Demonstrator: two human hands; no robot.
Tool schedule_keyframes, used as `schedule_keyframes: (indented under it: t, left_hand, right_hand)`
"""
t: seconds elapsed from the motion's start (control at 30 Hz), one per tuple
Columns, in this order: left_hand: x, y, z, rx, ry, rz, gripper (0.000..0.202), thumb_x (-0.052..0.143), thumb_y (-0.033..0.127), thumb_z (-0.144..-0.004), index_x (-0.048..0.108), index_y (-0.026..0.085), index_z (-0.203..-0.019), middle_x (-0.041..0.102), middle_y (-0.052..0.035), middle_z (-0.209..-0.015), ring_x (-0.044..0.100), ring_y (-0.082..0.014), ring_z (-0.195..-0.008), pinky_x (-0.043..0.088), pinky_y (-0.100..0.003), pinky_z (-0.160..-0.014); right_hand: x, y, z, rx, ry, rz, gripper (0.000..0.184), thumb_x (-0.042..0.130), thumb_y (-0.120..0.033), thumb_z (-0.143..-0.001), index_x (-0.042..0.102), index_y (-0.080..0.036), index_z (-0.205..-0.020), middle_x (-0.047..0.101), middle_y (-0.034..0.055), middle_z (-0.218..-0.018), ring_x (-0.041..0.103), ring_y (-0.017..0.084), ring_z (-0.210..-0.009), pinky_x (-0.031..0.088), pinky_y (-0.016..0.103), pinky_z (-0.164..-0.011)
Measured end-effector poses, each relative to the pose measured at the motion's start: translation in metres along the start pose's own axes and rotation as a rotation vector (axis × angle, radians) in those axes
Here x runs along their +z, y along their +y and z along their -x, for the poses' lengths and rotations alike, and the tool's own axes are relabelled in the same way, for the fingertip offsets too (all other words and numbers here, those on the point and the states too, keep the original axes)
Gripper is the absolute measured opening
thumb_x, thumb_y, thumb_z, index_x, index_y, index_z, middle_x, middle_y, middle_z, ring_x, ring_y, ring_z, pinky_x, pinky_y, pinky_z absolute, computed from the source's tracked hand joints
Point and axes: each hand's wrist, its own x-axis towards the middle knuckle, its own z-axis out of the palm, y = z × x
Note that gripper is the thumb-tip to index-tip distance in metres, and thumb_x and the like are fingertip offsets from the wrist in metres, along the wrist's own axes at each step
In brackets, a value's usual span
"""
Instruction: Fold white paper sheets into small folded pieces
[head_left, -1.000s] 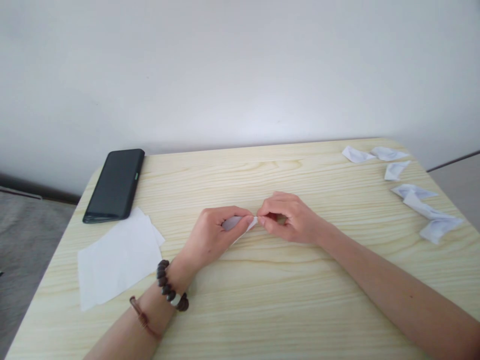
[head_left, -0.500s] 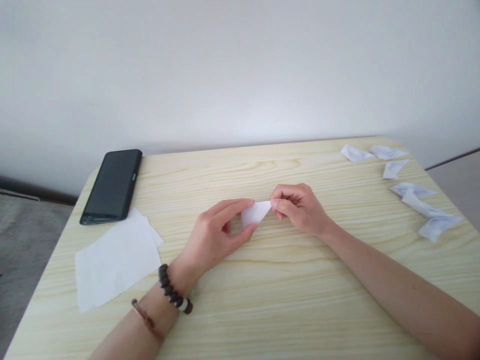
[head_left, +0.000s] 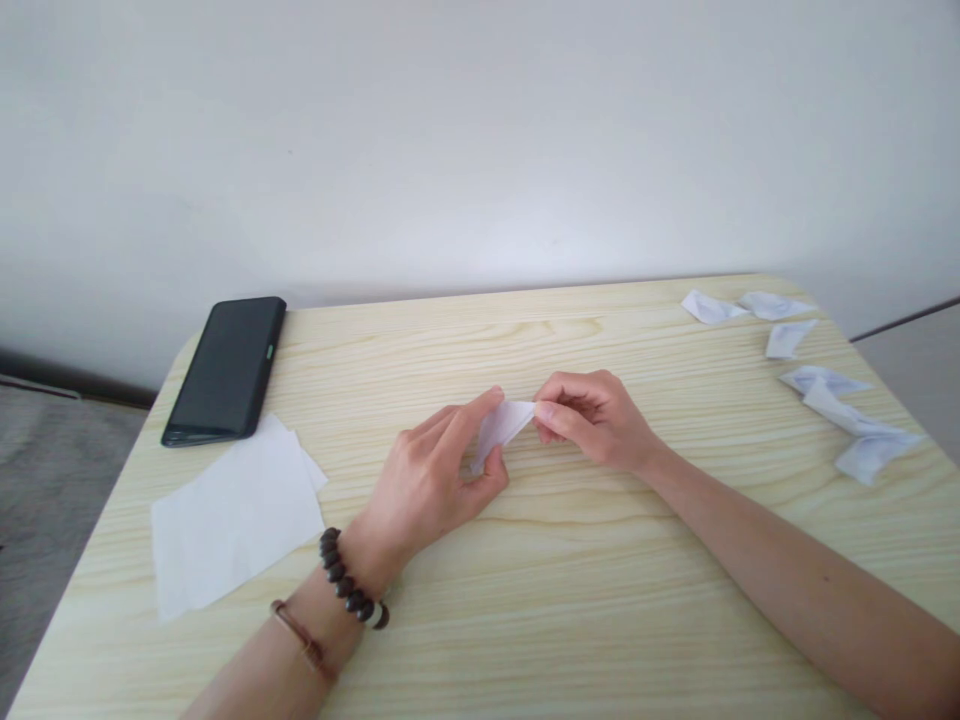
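Observation:
A small folded piece of white paper (head_left: 504,425) is held just above the middle of the wooden table (head_left: 525,600). My left hand (head_left: 435,480) pinches its left part between thumb and fingers; a dark bead bracelet and a brown cord sit on that wrist. My right hand (head_left: 589,418) pinches the paper's right tip with thumb and forefinger, the other fingers curled. Both hands are closed on the same piece.
A black phone (head_left: 227,368) lies face up at the table's far left. Flat white paper sheets (head_left: 232,515) lie just in front of it. Several folded white paper pieces (head_left: 825,385) are scattered along the far right edge. A pale wall stands behind the table.
The folded paper has been lifted off the table and opened wider between my hands. My left fingers shifted from lying over it to pinching it from the side.

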Motion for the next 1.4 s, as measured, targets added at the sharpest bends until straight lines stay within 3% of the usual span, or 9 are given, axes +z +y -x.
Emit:
schedule_keyframes:
  t: [0.1,0.2,0.4,0.5,0.7,1.07,1.2,1.4]
  left_hand:
    - [0.001,0.002,0.001,-0.051,0.041,0.060,0.036,0.059,0.017,-0.081,0.054,0.016,-0.116,0.071,-0.0033,-0.095,0.057,-0.0067,-0.053,0.053,-0.020,-0.057]
    - [0.002,0.004,0.001,-0.093,0.047,0.132,0.035,0.061,0.017,-0.080,0.054,0.017,-0.114,0.070,-0.0029,-0.098,0.055,-0.0047,-0.051,0.052,-0.018,-0.054]
    - [0.005,0.008,0.000,-0.164,0.052,0.191,0.032,0.063,0.018,-0.080,0.054,0.018,-0.111,0.068,-0.0001,-0.093,0.054,-0.0025,-0.048,0.048,-0.014,-0.048]
    - [0.006,0.007,-0.001,-0.127,0.066,0.117,0.032,0.062,0.018,-0.081,0.054,0.018,-0.113,0.068,-0.0017,-0.096,0.056,-0.0047,-0.052,0.050,-0.018,-0.052]
    - [0.009,0.006,-0.001,-0.097,0.035,-0.104,0.042,0.058,0.013,-0.077,0.052,0.017,-0.119,0.068,-0.0042,-0.095,0.066,-0.0163,-0.081,0.048,-0.022,-0.054]
    - [0.012,0.005,-0.004,-0.025,0.090,-0.208,0.025,0.057,0.015,-0.085,0.057,0.014,-0.110,0.072,-0.0047,-0.087,0.067,-0.0166,-0.074,0.048,-0.024,-0.054]
    - [0.010,0.007,-0.005,0.011,0.126,-0.230,0.010,0.060,0.013,-0.083,0.058,0.016,-0.093,0.074,-0.0040,-0.096,0.068,-0.0138,-0.070,0.048,-0.022,-0.054]
    - [0.008,0.010,-0.006,0.039,0.174,-0.217,0.011,0.062,0.009,-0.078,0.055,0.017,-0.081,0.073,-0.0047,-0.104,0.068,-0.0123,-0.072,0.047,-0.019,-0.052]
  right_hand:
    - [0.000,-0.002,0.000,-0.068,-0.079,0.065,0.022,0.058,-0.033,-0.085,0.060,-0.016,-0.072,0.057,-0.0027,-0.057,0.047,0.006,-0.049,0.036,0.018,-0.046]
    - [0.001,-0.002,0.000,-0.152,-0.129,0.109,0.022,0.058,-0.035,-0.085,0.062,-0.016,-0.077,0.059,-0.0016,-0.061,0.049,0.007,-0.054,0.037,0.018,-0.050]
    - [0.004,0.004,0.001,-0.191,-0.110,0.316,0.020,0.058,-0.031,-0.086,0.061,-0.017,-0.073,0.053,-0.0038,-0.055,0.045,0.008,-0.052,0.034,0.020,-0.053]
    - [0.005,0.005,0.001,-0.191,-0.082,0.372,0.022,0.056,-0.027,-0.085,0.057,-0.017,-0.066,0.050,-0.0040,-0.051,0.043,0.008,-0.050,0.032,0.020,-0.051]
    - [0.009,0.006,0.000,-0.284,-0.031,0.464,0.026,0.055,-0.022,-0.085,0.051,-0.017,-0.060,0.047,-0.0049,-0.047,0.041,0.007,-0.046,0.031,0.021,-0.053]
    - [0.017,0.009,0.001,-0.360,-0.029,0.582,0.037,0.047,-0.026,-0.092,0.052,-0.018,-0.056,0.045,-0.0048,-0.043,0.038,0.008,-0.042,0.030,0.025,-0.054]
    - [0.015,0.006,0.001,-0.258,-0.019,0.505,0.040,0.047,-0.024,-0.090,0.052,-0.016,-0.051,0.047,-0.0039,-0.042,0.037,0.006,-0.041,0.027,0.023,-0.049]
    - [0.021,-0.010,-0.001,0.147,0.007,0.284,0.040,0.047,-0.021,-0.080,0.048,-0.016,-0.040,0.044,-0.0044,-0.034,0.036,0.004,-0.035,0.025,0.019,-0.042]
